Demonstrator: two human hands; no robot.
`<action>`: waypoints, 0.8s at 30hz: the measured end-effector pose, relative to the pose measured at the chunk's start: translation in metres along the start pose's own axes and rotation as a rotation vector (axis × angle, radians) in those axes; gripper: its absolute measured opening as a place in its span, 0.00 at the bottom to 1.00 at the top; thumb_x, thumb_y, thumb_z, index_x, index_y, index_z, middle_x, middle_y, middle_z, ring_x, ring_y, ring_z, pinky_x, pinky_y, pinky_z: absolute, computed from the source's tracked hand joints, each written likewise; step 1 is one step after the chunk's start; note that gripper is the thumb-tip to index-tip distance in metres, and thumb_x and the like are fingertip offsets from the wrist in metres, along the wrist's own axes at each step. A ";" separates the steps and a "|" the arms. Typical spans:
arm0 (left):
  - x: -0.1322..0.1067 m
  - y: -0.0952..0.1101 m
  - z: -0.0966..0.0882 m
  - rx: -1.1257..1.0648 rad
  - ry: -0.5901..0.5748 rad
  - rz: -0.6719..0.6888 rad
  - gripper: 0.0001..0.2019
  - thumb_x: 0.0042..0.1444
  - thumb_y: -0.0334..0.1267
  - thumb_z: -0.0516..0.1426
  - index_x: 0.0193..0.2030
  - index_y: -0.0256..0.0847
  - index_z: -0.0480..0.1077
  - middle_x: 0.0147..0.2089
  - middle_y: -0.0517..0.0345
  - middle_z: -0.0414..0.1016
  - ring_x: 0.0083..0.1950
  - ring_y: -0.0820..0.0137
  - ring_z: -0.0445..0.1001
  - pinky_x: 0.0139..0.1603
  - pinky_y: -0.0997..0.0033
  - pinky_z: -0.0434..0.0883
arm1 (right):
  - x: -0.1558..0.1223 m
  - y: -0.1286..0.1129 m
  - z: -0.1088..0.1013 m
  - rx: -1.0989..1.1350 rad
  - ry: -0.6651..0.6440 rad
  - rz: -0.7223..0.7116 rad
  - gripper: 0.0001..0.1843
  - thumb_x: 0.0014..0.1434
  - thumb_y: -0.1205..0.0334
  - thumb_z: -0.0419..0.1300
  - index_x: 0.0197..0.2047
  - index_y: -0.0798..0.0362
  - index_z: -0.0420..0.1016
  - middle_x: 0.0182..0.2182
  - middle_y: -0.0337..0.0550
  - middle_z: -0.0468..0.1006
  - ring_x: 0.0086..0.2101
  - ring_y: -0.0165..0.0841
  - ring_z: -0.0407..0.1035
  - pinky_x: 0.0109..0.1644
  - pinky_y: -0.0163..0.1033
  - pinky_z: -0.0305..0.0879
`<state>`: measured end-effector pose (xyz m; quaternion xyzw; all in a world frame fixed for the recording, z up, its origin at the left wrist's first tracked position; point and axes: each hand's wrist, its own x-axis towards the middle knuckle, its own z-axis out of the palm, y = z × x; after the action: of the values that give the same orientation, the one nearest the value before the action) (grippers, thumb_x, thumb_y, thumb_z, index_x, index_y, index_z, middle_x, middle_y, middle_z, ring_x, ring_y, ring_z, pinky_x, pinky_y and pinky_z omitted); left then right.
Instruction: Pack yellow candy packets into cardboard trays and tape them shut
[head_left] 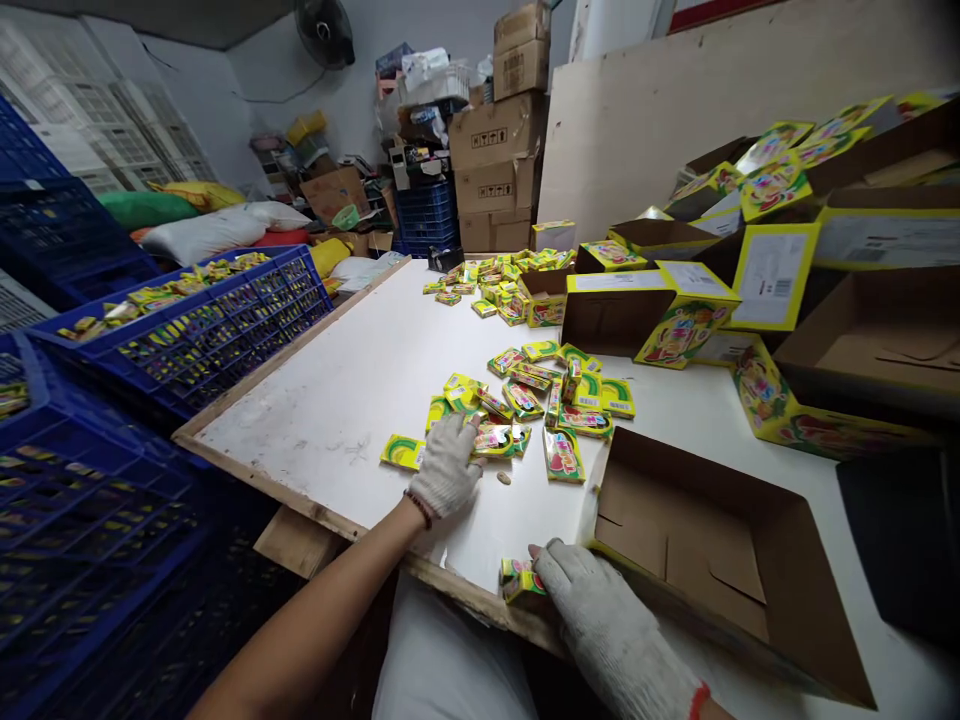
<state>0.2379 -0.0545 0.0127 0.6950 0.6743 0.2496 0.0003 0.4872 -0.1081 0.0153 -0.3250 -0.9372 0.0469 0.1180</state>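
Note:
Both my hands wear white knit gloves. My left hand (446,465) lies palm down on the white table (337,400), fingers over small yellow-green packets (495,438) at the edge of a loose pile (555,390). My right hand (581,590) sits at the table's near edge, holding a small stack of packets (520,580) against the board, beside an empty open cardboard box (712,540). One packet (403,451) lies alone left of my left hand. A small tan object (503,478) lies between my hands.
Blue plastic crates (202,320) holding more packets stand to the left. Open yellow printed cartons (675,310) and brown boxes crowd the right side. Another packet pile (502,285) lies at the far end. Stacked cardboard boxes (495,160) and sacks fill the back.

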 end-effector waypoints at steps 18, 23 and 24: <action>-0.037 -0.013 -0.001 -0.075 -0.032 0.128 0.18 0.57 0.35 0.58 0.55 0.37 0.68 0.56 0.41 0.71 0.58 0.55 0.70 0.59 0.52 0.71 | 0.038 -0.012 -0.018 0.195 -0.216 0.147 0.26 0.47 0.74 0.56 0.52 0.55 0.74 0.49 0.54 0.75 0.48 0.45 0.70 0.53 0.49 0.69; -0.018 -0.019 0.005 0.012 -0.081 -0.087 0.19 0.55 0.32 0.59 0.54 0.38 0.67 0.48 0.47 0.74 0.52 0.57 0.72 0.56 0.53 0.72 | 0.041 -0.021 -0.018 0.157 -0.321 0.204 0.26 0.42 0.74 0.57 0.47 0.58 0.75 0.49 0.55 0.75 0.49 0.49 0.69 0.55 0.53 0.67; -0.021 -0.017 0.006 -0.018 -0.055 -0.067 0.21 0.55 0.32 0.58 0.57 0.39 0.66 0.49 0.47 0.74 0.52 0.58 0.72 0.55 0.55 0.72 | 0.037 -0.020 -0.015 0.173 -0.285 0.193 0.26 0.41 0.74 0.57 0.46 0.57 0.75 0.51 0.56 0.74 0.51 0.49 0.68 0.57 0.53 0.67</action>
<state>0.2247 -0.0709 -0.0056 0.6787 0.6946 0.2362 0.0335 0.4510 -0.1001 0.0404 -0.3919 -0.9014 0.1837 0.0065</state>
